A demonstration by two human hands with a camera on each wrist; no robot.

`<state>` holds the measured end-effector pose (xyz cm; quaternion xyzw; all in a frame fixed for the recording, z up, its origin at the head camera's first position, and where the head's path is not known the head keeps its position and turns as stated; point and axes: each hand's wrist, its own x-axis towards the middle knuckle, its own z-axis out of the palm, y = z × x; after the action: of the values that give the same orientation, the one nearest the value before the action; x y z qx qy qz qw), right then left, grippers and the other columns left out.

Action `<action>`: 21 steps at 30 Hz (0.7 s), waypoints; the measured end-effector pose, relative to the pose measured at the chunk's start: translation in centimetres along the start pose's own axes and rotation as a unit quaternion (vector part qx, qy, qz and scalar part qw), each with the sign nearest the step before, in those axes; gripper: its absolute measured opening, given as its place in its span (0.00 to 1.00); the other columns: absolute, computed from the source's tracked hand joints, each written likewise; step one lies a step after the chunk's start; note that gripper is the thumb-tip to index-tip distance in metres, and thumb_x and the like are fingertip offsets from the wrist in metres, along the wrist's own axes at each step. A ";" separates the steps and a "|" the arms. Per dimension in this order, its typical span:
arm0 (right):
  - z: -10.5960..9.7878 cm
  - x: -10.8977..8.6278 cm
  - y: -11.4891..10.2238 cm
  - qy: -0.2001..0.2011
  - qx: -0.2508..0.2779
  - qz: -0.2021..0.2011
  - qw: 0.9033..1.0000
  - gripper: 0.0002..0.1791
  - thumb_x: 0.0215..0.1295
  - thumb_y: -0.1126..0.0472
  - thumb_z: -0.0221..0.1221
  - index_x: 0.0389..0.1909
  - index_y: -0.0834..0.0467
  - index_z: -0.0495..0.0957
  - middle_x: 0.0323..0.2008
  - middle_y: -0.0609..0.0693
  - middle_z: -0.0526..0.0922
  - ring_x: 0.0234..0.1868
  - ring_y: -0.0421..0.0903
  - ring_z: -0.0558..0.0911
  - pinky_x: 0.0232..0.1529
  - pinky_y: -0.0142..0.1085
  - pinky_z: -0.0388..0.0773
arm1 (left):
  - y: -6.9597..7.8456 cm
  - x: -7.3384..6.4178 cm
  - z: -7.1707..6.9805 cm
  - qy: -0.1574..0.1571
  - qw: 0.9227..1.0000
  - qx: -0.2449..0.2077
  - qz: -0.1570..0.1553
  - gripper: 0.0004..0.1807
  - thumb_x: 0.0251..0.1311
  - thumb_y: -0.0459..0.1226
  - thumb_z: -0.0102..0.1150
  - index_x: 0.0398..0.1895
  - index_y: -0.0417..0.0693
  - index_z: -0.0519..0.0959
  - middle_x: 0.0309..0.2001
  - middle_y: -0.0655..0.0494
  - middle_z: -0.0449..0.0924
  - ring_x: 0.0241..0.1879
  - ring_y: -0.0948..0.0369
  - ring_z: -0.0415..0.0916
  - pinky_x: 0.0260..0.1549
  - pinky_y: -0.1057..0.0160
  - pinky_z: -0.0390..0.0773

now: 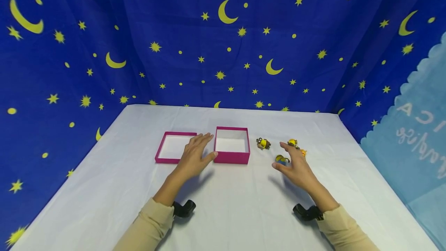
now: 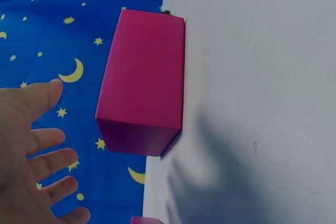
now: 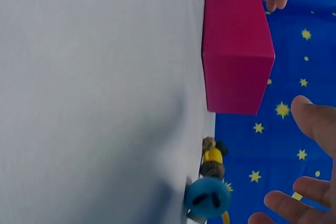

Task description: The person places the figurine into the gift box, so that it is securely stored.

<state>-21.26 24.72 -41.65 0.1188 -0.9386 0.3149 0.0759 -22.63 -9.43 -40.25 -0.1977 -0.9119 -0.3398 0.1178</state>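
Note:
In the head view my left hand (image 1: 194, 159) hovers with spread fingers between a shallow pink lid (image 1: 167, 160) and a deeper pink box (image 1: 231, 158) with a white inside. The left wrist view has the same hand (image 2: 26, 156) beside the box (image 2: 144, 72), holding nothing. My right hand (image 1: 296, 167), fingers extended, is over a group of small yellow toy figures at the right. Nearest its thumb lies a blue and yellow figure (image 1: 281, 159); a yellow figure (image 1: 292, 142) and an orange-yellow one (image 1: 304, 152) show past its fingers.
Between the box and the right hand lies a yellow and brown toy figure (image 1: 263, 143) with goggle eyes. Everything rests on a white cloth-covered table (image 1: 230, 212). A blue curtain (image 1: 188, 22) with yellow moons and stars stands behind; a light blue panel (image 1: 414, 127) hangs at the right.

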 end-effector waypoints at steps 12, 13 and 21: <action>-0.1 0.4 2.0 -0.003 0.032 -0.001 0.999 0.40 0.57 0.53 0.65 0.67 0.60 0.60 0.66 0.62 0.65 0.64 0.61 0.66 0.61 0.61 0.64 | -0.4 0.9 0.3 0.014 0.999 -0.034 0.006 0.29 0.60 0.45 0.59 0.62 0.43 0.71 0.66 0.49 0.68 0.68 0.45 0.57 0.63 0.40 0.58; -0.1 0.4 2.2 -0.005 0.036 0.001 0.999 0.39 0.57 0.54 0.65 0.67 0.61 0.60 0.66 0.62 0.66 0.64 0.61 0.66 0.61 0.60 0.64 | -0.5 0.9 0.3 0.016 0.999 -0.039 0.006 0.28 0.59 0.44 0.60 0.62 0.43 0.71 0.66 0.48 0.69 0.68 0.44 0.58 0.63 0.40 0.58; -0.2 0.7 3.1 -0.021 0.047 0.011 0.999 0.40 0.57 0.53 0.65 0.67 0.62 0.60 0.65 0.62 0.66 0.65 0.62 0.66 0.62 0.58 0.64 | -1.0 1.5 0.6 0.017 0.998 -0.060 -0.004 0.26 0.59 0.42 0.61 0.60 0.43 0.73 0.65 0.49 0.70 0.66 0.45 0.59 0.62 0.40 0.59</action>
<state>-22.74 27.13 -43.14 0.1185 -0.9255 0.3565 0.0469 -24.48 -9.31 -40.75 -0.1948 -0.8887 -0.3974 0.1198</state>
